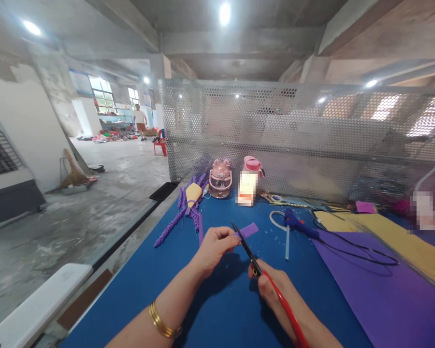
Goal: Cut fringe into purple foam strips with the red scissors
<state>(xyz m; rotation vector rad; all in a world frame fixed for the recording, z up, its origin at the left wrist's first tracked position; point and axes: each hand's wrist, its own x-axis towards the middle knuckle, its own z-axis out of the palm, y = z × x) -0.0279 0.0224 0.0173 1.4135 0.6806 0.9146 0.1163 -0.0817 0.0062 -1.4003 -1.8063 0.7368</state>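
Between the fingertips of my left hand [217, 247] is pinched one end of a small purple strip [249, 231], held above the blue tabletop [221, 309]. My right hand [275, 285] grips a pair of scissors [284, 304] with red handles and dark blades. The blades cross the strip close to my left fingertips; whether they have cut into it cannot be made out. To the left lies a bundle of purple braided stems [170, 229] with a yellow diamond-shaped piece [194, 193] on it. A blue glue gun [299, 224] with a clear glue stick rests at the right.
At the back stand a pink clear bottle [220, 179], another pink bottle [252, 163] and a blurred-out upright object [247, 189]. Purple sheet [377, 290] and yellow sheet [402, 246] cover the right side. A perforated metal partition [293, 130] closes the table's far edge. A person [139, 121] stands far left.
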